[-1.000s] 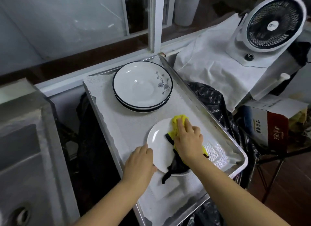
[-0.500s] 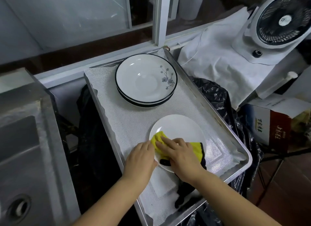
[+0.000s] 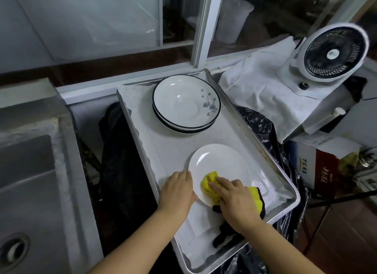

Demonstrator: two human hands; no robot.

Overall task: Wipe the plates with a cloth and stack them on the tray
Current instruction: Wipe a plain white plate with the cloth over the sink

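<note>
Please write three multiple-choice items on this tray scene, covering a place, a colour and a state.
1. Where on the tray does the stack of black-rimmed plates sit?
A. At the far end, near the window
B. At the near end, under the hands
C. Off the tray, in the sink

2. What colour is the cloth on its wiping side?
A. Blue
B. Yellow
C. Red

3. What is the left hand doing?
A. Lifting the plain white plate off the tray
B. Resting in the sink
C. Resting at the plate's left edge

Answers:
1. A: the stack lies beyond the white plate, by the window frame.
2. B: yellow fabric shows under the right hand, with a black edge.
3. C: it lies against the rim while the plate sits flat on the tray.
</note>
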